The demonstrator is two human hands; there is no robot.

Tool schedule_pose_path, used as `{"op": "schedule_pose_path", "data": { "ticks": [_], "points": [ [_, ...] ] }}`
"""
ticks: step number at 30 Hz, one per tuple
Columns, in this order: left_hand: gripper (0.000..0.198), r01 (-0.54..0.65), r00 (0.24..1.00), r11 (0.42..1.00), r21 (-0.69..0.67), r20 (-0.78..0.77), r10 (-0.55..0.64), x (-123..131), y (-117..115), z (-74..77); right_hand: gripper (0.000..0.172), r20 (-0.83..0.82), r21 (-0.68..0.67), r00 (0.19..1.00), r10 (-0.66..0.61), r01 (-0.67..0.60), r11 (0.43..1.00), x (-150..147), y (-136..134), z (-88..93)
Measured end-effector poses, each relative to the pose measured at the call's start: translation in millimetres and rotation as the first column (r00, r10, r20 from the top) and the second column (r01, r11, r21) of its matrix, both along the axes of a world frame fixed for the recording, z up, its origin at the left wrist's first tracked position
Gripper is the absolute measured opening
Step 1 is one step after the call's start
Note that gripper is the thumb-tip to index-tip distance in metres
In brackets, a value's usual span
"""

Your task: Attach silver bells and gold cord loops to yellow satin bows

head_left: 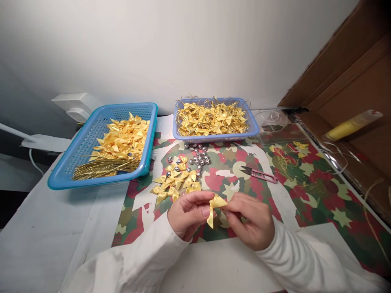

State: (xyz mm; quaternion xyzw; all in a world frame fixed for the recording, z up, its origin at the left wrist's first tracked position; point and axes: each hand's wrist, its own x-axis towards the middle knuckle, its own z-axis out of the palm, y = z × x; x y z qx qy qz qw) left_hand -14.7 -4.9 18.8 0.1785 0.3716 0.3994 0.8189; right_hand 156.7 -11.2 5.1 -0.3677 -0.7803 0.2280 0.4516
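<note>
Yellow ribbon bow (216,203) sits low in the middle of the frame, held just above the near edge of the star-patterned mat (305,179) and pinched between both hands. The left hand (189,213) comes at it from the left, with thumb and forefinger closed on the knot and the left wing. The right hand (250,219) comes from the right, its fingertips pressed together on the right wing. Neither hand is clearly nearer, since the bow lies right at the tips of both. Its wings run across the frame from hand to hand, tilted a little upward to the right. One tail hangs down toward the lower edge, beside the left thumb (205,211).

Just above the hands a loose pile of bows (177,181) lies on the mat, with a scatter of silver bells (198,156) beyond it. Pink thread snips (259,174) rest to the right of those, blades pointing left and well apart from either hand.

A teal basket (91,183) at the middle left holds more bows and a bundle of gold wires (104,167) laid along its near side. A lilac basket (214,137) at the upper middle is full of bows that carry gold loops. White cloth (61,228) covers the table in the lower left. A cardboard box (351,73) fills the upper right, with a yellow tube (351,126) lying in it.
</note>
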Motion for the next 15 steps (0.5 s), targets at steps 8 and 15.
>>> {"op": "schedule_pose_path", "data": {
  "ticks": [8, 15],
  "points": [
    [0.028, 0.035, 0.994, 0.999, -0.023, 0.107, -0.032, -1, -1, -11.2, 0.018, -0.001, 0.001, 1.000, -0.003, 0.003, 1.000, -2, 0, 1.8],
    [0.029, 0.037, 0.984, 0.993, -0.112, 0.177, -0.017, -1, -2, -7.2, 0.018, -0.011, 0.000, 1.000, -0.015, 0.015, 1.000, -2, 0, 1.4]
  ]
}}
